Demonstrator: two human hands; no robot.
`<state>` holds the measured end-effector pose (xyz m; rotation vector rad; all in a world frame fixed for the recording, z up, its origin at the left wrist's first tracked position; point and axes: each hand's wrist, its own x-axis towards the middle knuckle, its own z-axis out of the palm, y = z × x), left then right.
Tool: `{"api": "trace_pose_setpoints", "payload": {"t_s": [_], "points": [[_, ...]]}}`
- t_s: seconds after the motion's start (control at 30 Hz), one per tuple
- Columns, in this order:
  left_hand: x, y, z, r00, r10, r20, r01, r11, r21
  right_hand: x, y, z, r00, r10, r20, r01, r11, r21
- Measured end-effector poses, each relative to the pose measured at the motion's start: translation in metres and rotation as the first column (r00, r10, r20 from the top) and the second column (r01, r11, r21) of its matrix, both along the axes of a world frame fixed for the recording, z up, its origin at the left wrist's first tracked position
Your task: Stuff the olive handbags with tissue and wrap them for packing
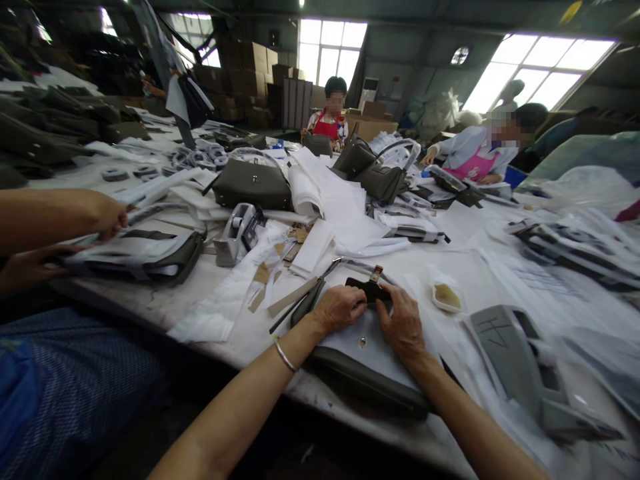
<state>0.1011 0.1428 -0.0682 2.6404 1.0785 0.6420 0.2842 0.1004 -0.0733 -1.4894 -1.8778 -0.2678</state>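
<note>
A dark olive handbag [373, 380] lies in front of me at the table's edge, with a pale sheet [340, 337] over its upper side and a small gold stud [363, 342] showing on it. Above the sheet is a black closure tab [371, 289] with a gold metal clasp [377, 273] at its top. My left hand [340, 308], a bangle on its wrist, is closed with its fingertips on the tab's lower left edge. From the other side my right hand [401, 321] pinches the tab between thumb and fingers. The bag's strap [327, 268] lies behind.
A grey tape dispenser [520, 367] is at my right, another dispenser [235, 233] farther left. Card scraps [300, 235] and a small white tray [447, 297] lie around. At left, a co-worker's hands [107, 217] work on another bag [175, 257]. Two people sit across the table.
</note>
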Motion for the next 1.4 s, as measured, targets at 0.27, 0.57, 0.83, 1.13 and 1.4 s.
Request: {"api": "trace_pose_setpoints", "payload": {"t_s": [0.27,0.57,0.83,1.13,1.4], "points": [[0.008,0.0,-0.008,0.985,0.159,-0.063,-0.158,0.987,0.01,-0.01,-0.007,0.009,0.965,0.171,0.198,-0.131,0.971,-0.202],[0.007,-0.001,-0.004,0.985,0.155,-0.081,-0.151,0.987,0.052,-0.015,-0.007,0.011,0.931,0.1,0.35,0.04,0.928,-0.371],[0.004,-0.004,0.001,0.993,0.103,-0.064,-0.097,0.991,0.093,-0.014,-0.011,0.011,0.948,0.052,0.313,0.066,0.933,-0.354],[0.006,0.0,-0.002,0.96,0.269,-0.078,-0.262,0.961,0.089,-0.023,-0.013,0.021,0.907,-0.1,0.409,0.288,0.856,-0.429],[0.008,0.001,0.0,0.949,0.27,-0.163,-0.269,0.963,0.034,-0.011,-0.007,0.03,0.915,-0.073,0.396,0.316,0.74,-0.594]]}}
